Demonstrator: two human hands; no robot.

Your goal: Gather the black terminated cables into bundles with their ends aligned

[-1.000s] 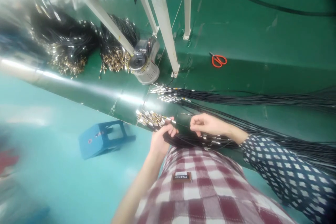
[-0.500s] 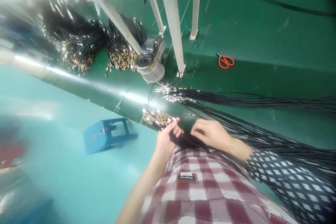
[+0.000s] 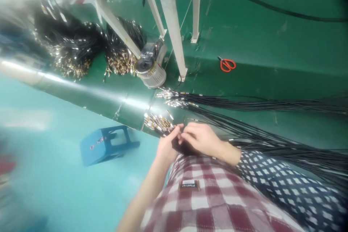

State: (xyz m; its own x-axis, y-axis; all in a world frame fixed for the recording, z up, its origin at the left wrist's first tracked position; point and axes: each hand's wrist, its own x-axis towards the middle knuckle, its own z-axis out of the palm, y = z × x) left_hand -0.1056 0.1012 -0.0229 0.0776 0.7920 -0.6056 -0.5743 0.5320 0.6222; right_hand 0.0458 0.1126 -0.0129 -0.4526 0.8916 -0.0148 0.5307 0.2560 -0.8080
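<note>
My left hand (image 3: 168, 146) is closed around a bundle of black cables (image 3: 160, 123), whose metal-tipped ends fan out beyond the thumb. One tip (image 3: 170, 115) stands a little apart above the others. My right hand (image 3: 201, 138) is beside the left, fingers bent and pinched together against the cables. What lies between its fingertips is hidden. More black cables (image 3: 233, 121) run past my right hand toward the right edge, and a second group with silver tips (image 3: 174, 98) lies on the green surface (image 3: 252, 50) just beyond.
Red-handled scissors (image 3: 227, 64) lie on the green surface. A grey and white device (image 3: 151, 66) stands near pale metal legs (image 3: 176, 43). Heaps of black cables with brassy ends (image 3: 119, 58) are at the left. A blue stool (image 3: 106, 144) is on the pale floor.
My right hand has moved left, up against the left hand. A single tip now shows above the bundle in my left hand. The whole view has shifted slightly.
</note>
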